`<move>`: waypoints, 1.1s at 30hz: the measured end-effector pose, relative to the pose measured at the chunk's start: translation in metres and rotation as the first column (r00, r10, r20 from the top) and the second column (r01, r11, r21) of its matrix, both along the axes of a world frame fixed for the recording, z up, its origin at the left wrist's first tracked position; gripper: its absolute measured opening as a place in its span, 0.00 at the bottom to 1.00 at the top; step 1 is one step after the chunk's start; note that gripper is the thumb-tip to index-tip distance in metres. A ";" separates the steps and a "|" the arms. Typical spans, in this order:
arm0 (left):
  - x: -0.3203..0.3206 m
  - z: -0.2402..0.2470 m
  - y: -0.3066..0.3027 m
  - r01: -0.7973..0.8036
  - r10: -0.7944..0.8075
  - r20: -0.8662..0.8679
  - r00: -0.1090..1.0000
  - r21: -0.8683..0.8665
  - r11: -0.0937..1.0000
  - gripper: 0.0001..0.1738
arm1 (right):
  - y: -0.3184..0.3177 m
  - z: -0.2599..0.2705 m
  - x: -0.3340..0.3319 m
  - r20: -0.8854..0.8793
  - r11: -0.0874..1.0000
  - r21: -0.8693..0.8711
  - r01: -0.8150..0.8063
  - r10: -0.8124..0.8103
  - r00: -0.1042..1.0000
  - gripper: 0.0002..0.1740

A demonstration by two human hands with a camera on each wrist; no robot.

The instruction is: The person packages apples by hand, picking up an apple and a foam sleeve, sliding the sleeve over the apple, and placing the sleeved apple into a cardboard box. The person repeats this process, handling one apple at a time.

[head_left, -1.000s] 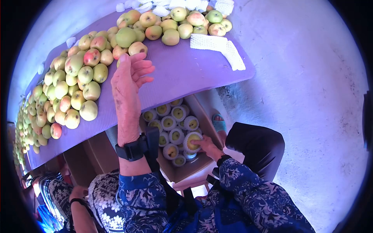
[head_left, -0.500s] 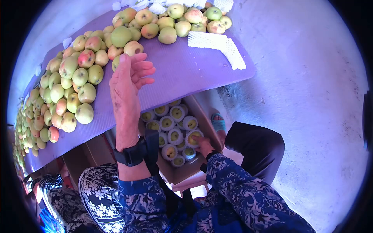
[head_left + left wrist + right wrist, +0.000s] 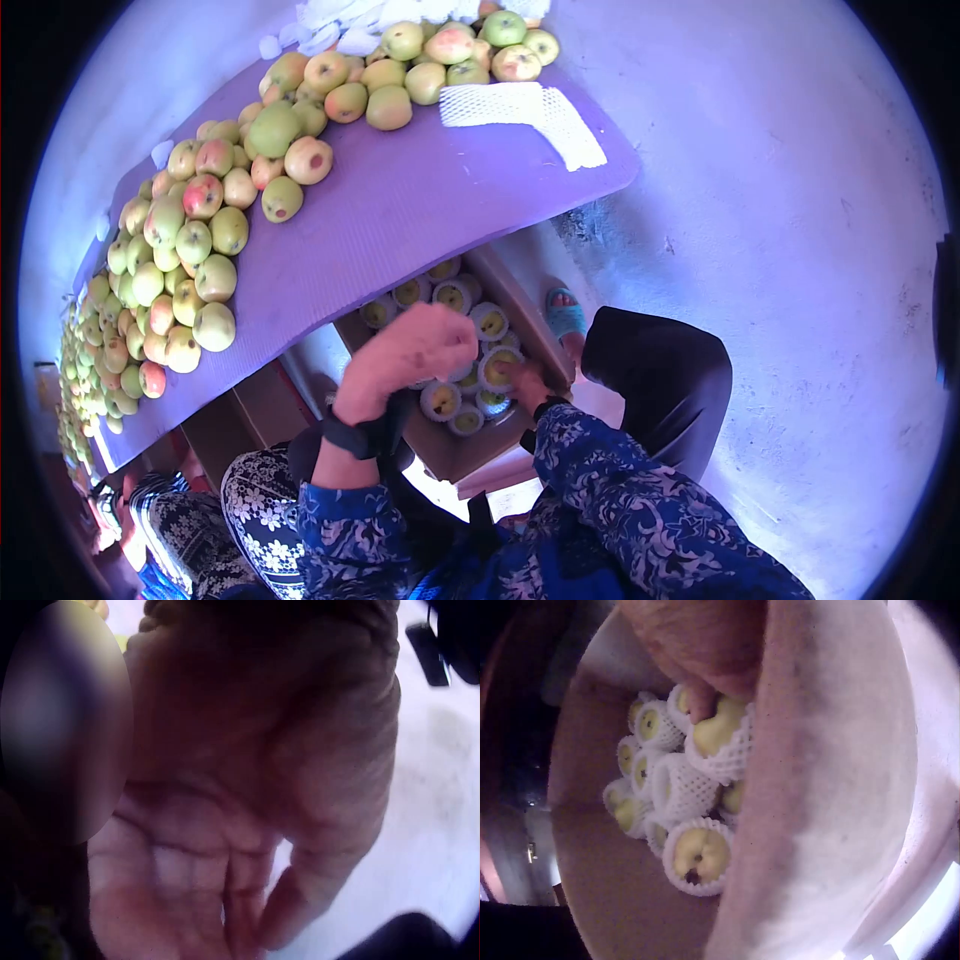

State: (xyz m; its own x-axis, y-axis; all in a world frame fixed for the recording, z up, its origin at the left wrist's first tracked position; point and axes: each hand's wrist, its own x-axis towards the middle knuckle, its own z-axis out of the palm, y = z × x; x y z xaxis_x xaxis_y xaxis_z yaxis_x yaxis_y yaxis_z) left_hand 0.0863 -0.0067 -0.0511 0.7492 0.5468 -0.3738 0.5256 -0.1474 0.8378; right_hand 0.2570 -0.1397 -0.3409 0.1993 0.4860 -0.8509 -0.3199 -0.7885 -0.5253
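Observation:
My right hand (image 3: 527,386) is inside the cardboard box (image 3: 452,453), at its right side. It holds a yellow-green apple (image 3: 718,733) in a white foam net, with one digit pressed on the fruit; the box wall hides part of the hand in the right wrist view. My left hand (image 3: 412,352) is above the box, blurred in the head view and covering some of the packed fruit. In the left wrist view its palm and loosely bent fingers (image 3: 187,892) show with nothing in them. Several other netted apples (image 3: 697,859) sit packed around the held one.
A purple-looking table (image 3: 400,210) stands beyond the box, with a big heap of loose apples (image 3: 195,240) along its left and far side. A flattened foam net (image 3: 525,115) lies near its right corner. Another person's patterned clothing (image 3: 262,500) shows at lower left.
My left hand has come down from over the table to above the box. The right hand has lowered the netted apple among the others and stays on it. The head view has shifted slightly.

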 end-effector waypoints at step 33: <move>0.077 -0.301 -0.010 0.321 -0.035 -0.355 0.934 0.794 0.515 0.18 | 0.000 0.086 0.012 -0.172 0.992 -0.029 -0.125 0.119 0.978 0.40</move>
State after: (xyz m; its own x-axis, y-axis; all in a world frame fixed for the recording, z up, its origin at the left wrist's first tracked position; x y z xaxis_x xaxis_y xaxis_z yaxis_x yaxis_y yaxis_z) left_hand 0.1636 -0.0164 -0.3519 0.8176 0.5756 -0.0158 0.5736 -0.8118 0.1092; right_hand 0.2693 -0.1395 -0.2551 -0.0079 0.4628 -0.8864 -0.3014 -0.8463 -0.4392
